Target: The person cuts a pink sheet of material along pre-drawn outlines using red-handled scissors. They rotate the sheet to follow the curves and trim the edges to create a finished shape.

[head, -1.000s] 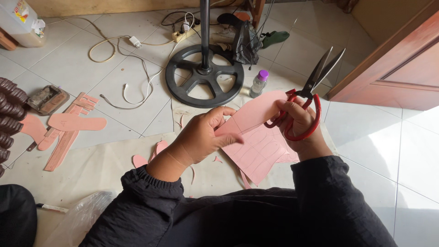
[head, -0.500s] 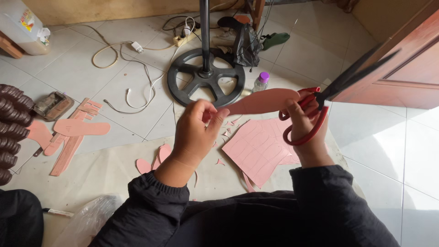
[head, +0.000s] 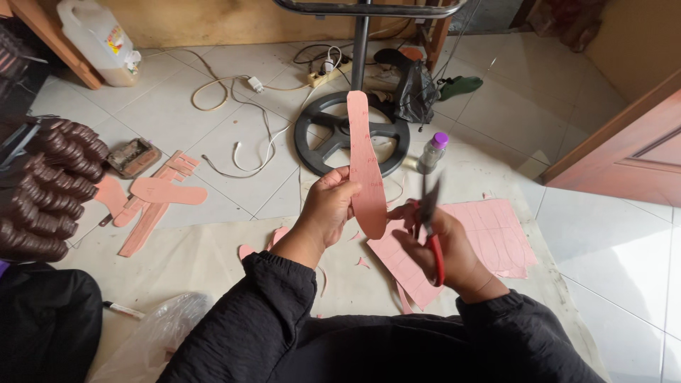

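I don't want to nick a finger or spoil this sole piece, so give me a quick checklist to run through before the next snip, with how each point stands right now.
1. Left hand has a firm grip on the pink sole-shaped piece: ok, pinched near its lower end, held upright.
2. Right hand seated in the red scissor handles: ok.
3. Blades clear of the left fingers: ok, they stand beside the piece, apart from that hand.
4. Blades open or closed: cannot tell, blurred.
5. Cut line on the piece's edge visible: cannot tell.
6. Pink sheet on the floor below, clear of the blades: ok.
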